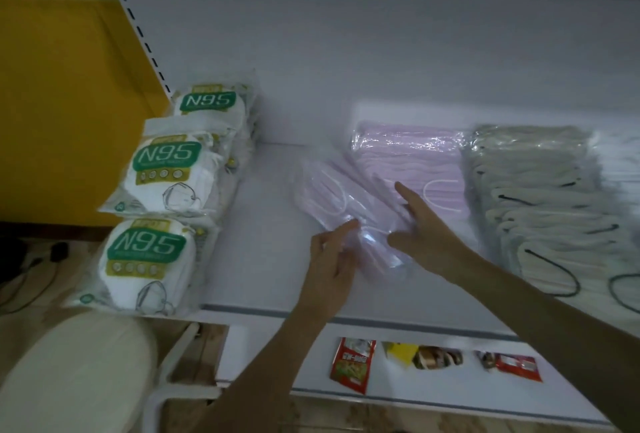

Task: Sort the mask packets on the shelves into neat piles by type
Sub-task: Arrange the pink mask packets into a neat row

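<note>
The smooth white metal shelf point(263, 259) bears everything. Far right of the loose pink packet point(332, 197) a fanned grey pile point(540, 197) of clear-wrapped masks shows dark ear loops. Left of that packet, three puffy white N95 packets point(162, 169) in crinkly film sit in a row. Behind it to the right, the flat pink pile point(415, 155) overlaps it. The packet lies askew on the shelf, its glossy wrap holding pleated lilac masks. The right hand point(422, 232) rests flat on it, fingers straight and spread. The left hand point(329, 259) touches its near end with loosely extended fingertips. Below it lie red foil sachets point(353, 363).
</note>
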Tool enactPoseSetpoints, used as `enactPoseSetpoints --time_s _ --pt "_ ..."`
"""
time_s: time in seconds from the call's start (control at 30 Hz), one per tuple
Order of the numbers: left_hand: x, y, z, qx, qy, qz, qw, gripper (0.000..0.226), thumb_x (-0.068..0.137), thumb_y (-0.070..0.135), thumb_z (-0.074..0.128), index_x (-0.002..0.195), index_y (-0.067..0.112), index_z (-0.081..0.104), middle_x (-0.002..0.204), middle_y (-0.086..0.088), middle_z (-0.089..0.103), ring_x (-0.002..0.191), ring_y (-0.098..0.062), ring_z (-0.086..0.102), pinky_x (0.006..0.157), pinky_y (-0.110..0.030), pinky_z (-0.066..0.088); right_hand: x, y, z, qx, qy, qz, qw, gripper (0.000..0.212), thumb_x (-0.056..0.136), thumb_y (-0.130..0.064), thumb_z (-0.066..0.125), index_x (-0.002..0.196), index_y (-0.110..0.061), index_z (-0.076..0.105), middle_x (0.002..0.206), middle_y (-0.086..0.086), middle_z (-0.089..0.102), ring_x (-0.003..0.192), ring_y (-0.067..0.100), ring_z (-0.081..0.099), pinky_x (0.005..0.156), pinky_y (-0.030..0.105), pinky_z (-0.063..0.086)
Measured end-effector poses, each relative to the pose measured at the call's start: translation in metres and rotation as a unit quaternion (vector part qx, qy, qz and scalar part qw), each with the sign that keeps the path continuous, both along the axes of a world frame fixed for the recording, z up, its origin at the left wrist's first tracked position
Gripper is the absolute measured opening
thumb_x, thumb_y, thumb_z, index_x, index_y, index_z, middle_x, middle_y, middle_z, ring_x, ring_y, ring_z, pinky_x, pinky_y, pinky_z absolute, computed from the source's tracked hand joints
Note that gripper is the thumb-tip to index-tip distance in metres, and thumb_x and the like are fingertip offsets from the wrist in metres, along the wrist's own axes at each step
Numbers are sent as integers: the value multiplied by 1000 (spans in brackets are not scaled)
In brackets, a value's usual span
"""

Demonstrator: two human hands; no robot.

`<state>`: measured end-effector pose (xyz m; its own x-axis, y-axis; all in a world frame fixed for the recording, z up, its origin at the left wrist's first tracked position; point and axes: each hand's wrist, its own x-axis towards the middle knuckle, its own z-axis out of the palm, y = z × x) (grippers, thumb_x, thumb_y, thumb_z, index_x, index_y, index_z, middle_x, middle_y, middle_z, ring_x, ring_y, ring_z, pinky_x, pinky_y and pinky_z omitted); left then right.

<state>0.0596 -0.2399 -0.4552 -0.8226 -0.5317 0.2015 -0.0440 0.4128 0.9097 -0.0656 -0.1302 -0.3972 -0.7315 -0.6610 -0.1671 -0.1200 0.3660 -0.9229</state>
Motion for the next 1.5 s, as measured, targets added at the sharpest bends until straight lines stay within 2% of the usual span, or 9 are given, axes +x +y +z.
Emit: enactPoseSetpoints --time_s 0.17,0.4,0.57,0.77,0.93,1.13,1.3,1.4,1.5 --pt "0 -32 19 -291 6 167 942 75 73 51 50 139 23 28 130 -13 36 116 -27 38 96 -34 39 -18 48 8 60 61 88 992 84 80 10 61 142 -28 18 125 0 39 108 38 55 68 20 43" --pt "-9 -89 57 -391 -225 -169 876 121 52 70 58 138 47 -24 157 -5 -5 145 -29 3 116 -49 14 -7 65 12 108 226 226 941 82 85 -6 59 130 -46 5 125 -15 41 102 13 56 80 13 37" --pt "-27 -90 66 -461 -250 -232 819 86 61 54 72 136 23 42 158 0 4 145 -27 2 114 -41 8 -8 67 6 109 240 232 936 84 83 -8 60 129 -49 2 124 -17 40 102 23 60 84 17 41" --pt "-24 -89 57 -231 -201 -225 925 74 51 57 62 115 22 51 109 0 55 96 -19 55 80 -21 40 -1 77 -14 -1 122 2 993 85 75 -23 74 142 -24 21 101 -9 52 80 -2 57 70 3 42" --pt "-16 -78 42 85 -94 -4 992 106 60 3 85 143 24 22 109 3 46 87 -6 53 72 -12 48 -1 75 -17 -100 -86 -150 980 77 78 -3 68 144 -15 31 110 31 49 107 35 56 69 14 51" --pt "-11 -69 27 87 -156 -24 984 98 67 -5 77 145 9 19 115 2 43 110 -17 49 80 -8 36 -4 68 -25 -54 -63 -150 985 76 80 -18 70 144 -18 30 113 6 51 89 15 55 81 26 45" --pt "-17 -53 34 53 -103 -10 993 91 69 -2 78 141 9 22 113 8 46 92 20 49 78 3 36 -1 70 -11 -99 41 -168 980 69 84 -8 64 142 -18 29 130 0 43 108 19 52 84 25 53" --pt "-34 -35 47 64 -79 -14 995 110 65 14 82 145 17 6 112 15 40 88 19 49 79 -1 37 -21 78 3 -115 48 -207 970 74 86 -7 62 144 -25 21 113 8 50 96 22 59 84 39 54" --pt "-60 -22 49 104 -107 -18 989 109 74 -17 66 147 13 -9 105 10 38 77 14 51 65 -2 43 -44 79 7 -123 -59 -208 969 73 88 4 55 138 -31 14 90 11 51 74 10 67 70 32 58"
